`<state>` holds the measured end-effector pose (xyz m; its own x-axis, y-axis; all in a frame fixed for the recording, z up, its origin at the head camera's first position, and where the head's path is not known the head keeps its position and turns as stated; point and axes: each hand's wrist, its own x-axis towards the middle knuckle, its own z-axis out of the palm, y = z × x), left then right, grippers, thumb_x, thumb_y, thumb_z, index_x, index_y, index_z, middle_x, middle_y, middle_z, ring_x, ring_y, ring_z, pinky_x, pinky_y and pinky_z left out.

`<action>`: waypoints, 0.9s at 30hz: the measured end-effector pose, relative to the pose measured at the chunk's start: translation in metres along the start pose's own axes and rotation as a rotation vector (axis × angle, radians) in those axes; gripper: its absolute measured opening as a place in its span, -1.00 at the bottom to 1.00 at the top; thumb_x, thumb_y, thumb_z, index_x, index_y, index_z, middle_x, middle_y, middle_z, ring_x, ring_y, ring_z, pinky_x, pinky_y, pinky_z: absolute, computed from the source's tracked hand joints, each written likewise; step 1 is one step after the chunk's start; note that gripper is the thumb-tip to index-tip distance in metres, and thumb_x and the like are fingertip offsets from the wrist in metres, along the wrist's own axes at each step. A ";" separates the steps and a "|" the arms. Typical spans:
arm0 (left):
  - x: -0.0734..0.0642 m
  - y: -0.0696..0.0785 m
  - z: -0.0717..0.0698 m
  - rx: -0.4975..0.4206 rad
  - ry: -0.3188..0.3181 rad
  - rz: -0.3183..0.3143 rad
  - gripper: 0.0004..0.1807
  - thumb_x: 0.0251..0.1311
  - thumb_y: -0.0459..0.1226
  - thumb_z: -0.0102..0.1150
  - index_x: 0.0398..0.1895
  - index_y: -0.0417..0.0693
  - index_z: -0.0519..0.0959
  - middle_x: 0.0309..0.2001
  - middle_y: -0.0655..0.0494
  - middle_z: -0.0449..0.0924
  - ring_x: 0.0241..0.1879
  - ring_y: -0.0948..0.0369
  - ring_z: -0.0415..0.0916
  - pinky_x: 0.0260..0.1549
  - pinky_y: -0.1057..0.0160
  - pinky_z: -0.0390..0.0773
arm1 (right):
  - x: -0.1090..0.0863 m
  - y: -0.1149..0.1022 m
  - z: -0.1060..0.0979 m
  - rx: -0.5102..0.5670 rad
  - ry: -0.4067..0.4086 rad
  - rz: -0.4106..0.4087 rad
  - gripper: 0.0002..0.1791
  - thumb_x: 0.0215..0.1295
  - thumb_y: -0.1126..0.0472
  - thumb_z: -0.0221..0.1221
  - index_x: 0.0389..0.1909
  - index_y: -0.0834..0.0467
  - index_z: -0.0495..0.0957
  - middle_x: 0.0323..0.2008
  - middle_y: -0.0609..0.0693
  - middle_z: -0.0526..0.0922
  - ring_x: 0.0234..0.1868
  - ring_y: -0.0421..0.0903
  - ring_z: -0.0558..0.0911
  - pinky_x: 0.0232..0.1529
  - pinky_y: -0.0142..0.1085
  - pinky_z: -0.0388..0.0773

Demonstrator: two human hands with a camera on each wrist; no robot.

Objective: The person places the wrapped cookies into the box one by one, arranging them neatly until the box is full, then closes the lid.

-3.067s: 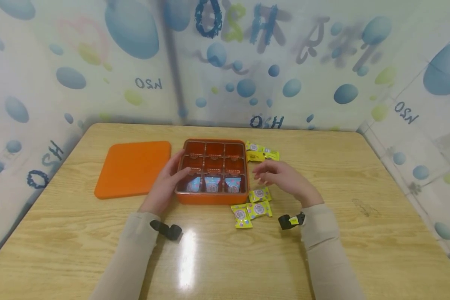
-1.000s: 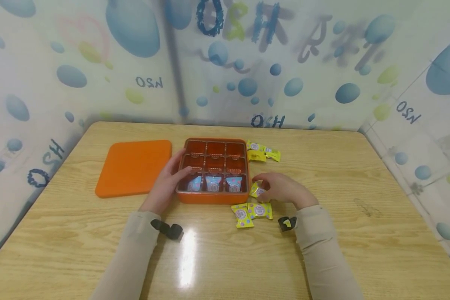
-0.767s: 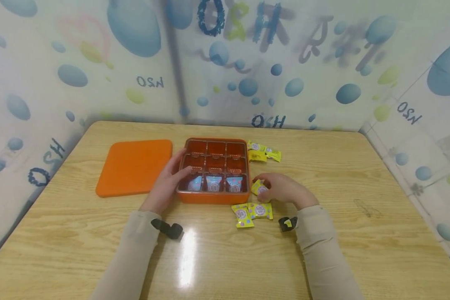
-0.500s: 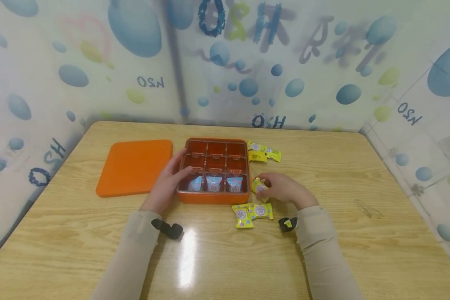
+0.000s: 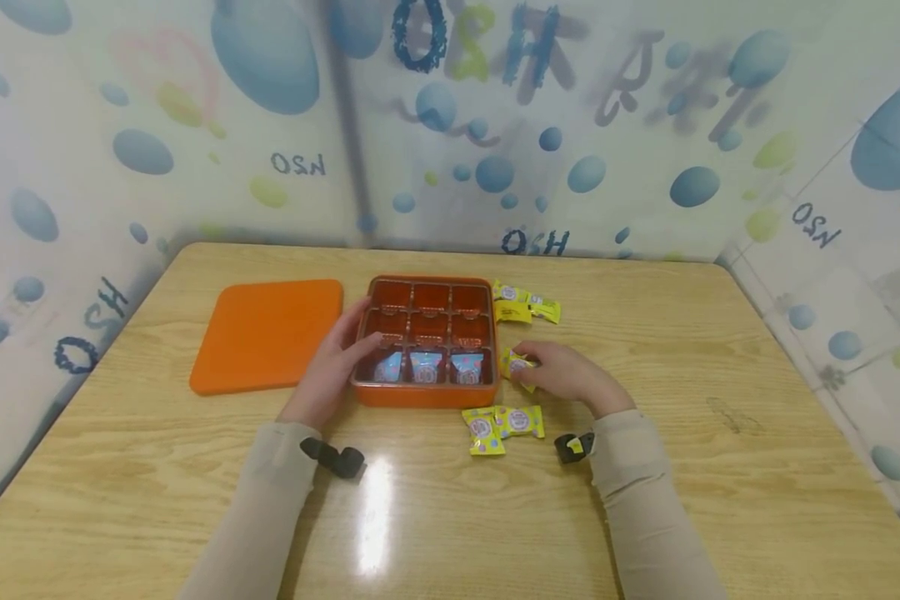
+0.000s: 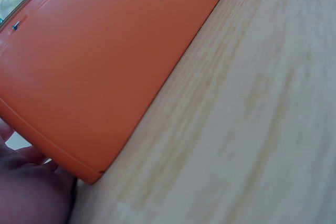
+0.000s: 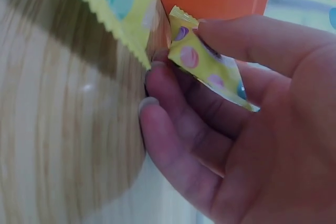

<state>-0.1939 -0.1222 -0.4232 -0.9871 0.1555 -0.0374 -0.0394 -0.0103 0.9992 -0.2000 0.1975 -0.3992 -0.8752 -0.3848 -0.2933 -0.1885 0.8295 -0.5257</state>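
Left hand [image 5: 328, 360]: is laid spread against the left side of the orange box [image 5: 423, 398].
Right hand [image 5: 570, 375]: a yellow sweet [image 7: 203, 67] is pinched just beside the box.

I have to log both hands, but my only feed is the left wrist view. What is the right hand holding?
Observer: The right hand holds a yellow packet beside the box.

Operator: I see only outer walls here. Is anything inside?

Observer: Yes, three blue packets, side by side along its near side.

Operator: And to its left, past my view?

Observer: A flat orange lid, lying on the table.
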 end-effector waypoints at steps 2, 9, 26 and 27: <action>0.002 -0.004 -0.002 0.003 0.002 0.005 -0.36 0.20 -0.18 0.04 0.33 0.25 0.07 0.34 0.26 -0.02 0.31 0.21 -0.11 0.24 0.02 -0.08 | 0.000 0.000 0.000 0.009 -0.001 -0.007 -0.47 0.25 0.00 0.01 0.21 0.10 0.28 0.14 0.10 0.38 -0.06 -0.03 0.48 0.02 -0.03 0.35; 0.007 -0.013 -0.004 -0.005 0.002 0.017 -0.36 0.19 -0.17 0.06 0.33 0.28 0.08 0.33 0.30 -0.01 0.30 0.24 -0.10 0.23 0.02 -0.03 | 0.002 -0.002 0.000 0.021 0.033 -0.037 -0.54 0.25 0.04 0.00 0.16 0.07 0.34 0.09 0.05 0.43 0.12 0.04 0.36 0.10 0.00 0.26; 0.001 -0.002 0.000 -0.009 -0.005 0.016 -0.35 0.21 -0.21 0.04 0.34 0.20 0.06 0.35 0.23 -0.04 0.31 0.22 -0.13 0.24 0.03 -0.06 | 0.002 -0.005 -0.001 0.093 0.058 -0.058 -0.64 0.31 0.04 -0.04 0.08 0.05 0.40 -0.13 -0.03 0.54 -0.16 -0.11 0.50 -0.05 -0.11 0.40; -0.001 0.001 0.001 -0.010 -0.003 0.012 -0.36 0.21 -0.21 0.04 0.34 0.18 0.07 0.35 0.23 -0.03 0.31 0.23 -0.13 0.24 0.04 -0.06 | 0.001 -0.005 -0.001 0.109 0.056 -0.054 -0.64 0.31 0.05 -0.04 0.08 0.05 0.40 -0.16 -0.03 0.55 -0.20 -0.12 0.52 -0.09 -0.14 0.42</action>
<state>-0.1929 -0.1216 -0.4223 -0.9870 0.1585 -0.0253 -0.0292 -0.0223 0.9993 -0.2009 0.1933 -0.3959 -0.8889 -0.4025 -0.2188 -0.1897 0.7581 -0.6239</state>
